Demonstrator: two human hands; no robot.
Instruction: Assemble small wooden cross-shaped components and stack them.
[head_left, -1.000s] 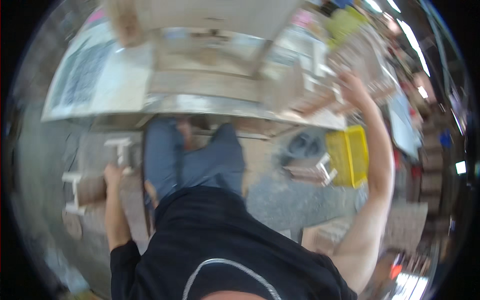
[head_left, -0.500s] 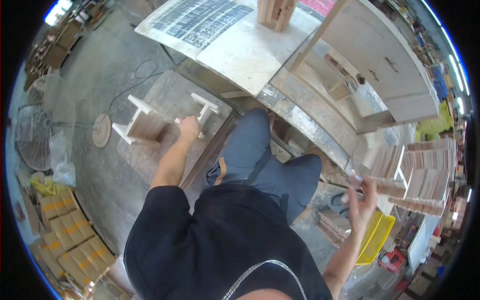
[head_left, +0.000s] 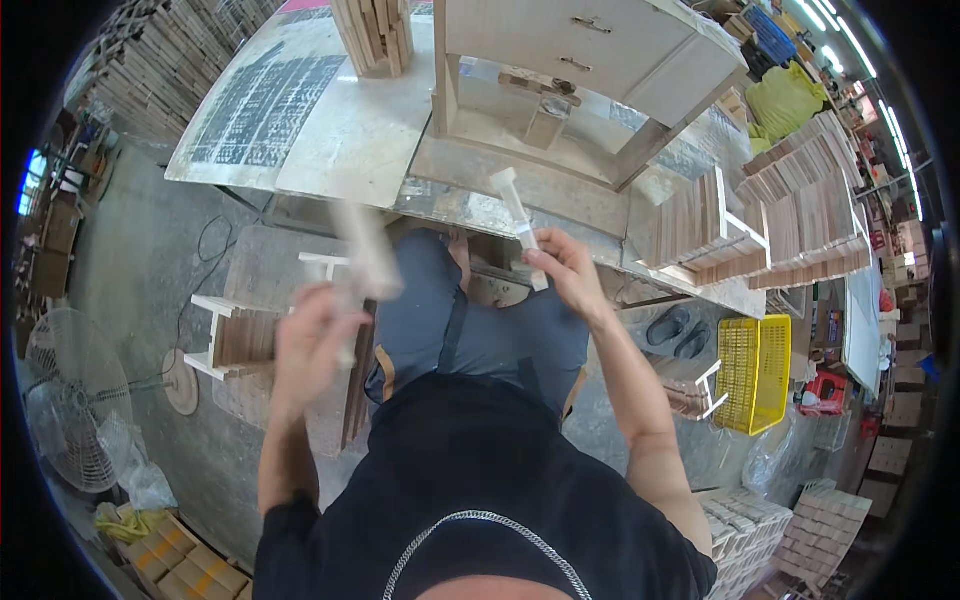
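Observation:
My left hand (head_left: 315,335), smeared by motion, grips a pale H-shaped wooden piece (head_left: 366,250) above my left thigh. That piece is blurred as well, its broad bar raised toward the workbench. In front of my right thigh, my right hand (head_left: 570,268) is closed around the lower part of a slim pale wooden bar (head_left: 516,205) with a wider end at its top. The bar tilts up and to the left, its top over the bench edge. The two wooden pieces are apart.
Left of my legs, stacked wooden pieces (head_left: 245,338) stand on a low board. A cabinet-like wooden frame (head_left: 590,40) rests on the workbench (head_left: 350,165). More stacked pieces (head_left: 690,225) fill its right end. A yellow crate (head_left: 755,375), slippers (head_left: 678,330) and a fan (head_left: 75,400) stand around.
My left hand has lifted its wooden piece from the low board toward my lap. My right hand has come from the right-hand stacks to the middle, now holding a bar. The view has turned right.

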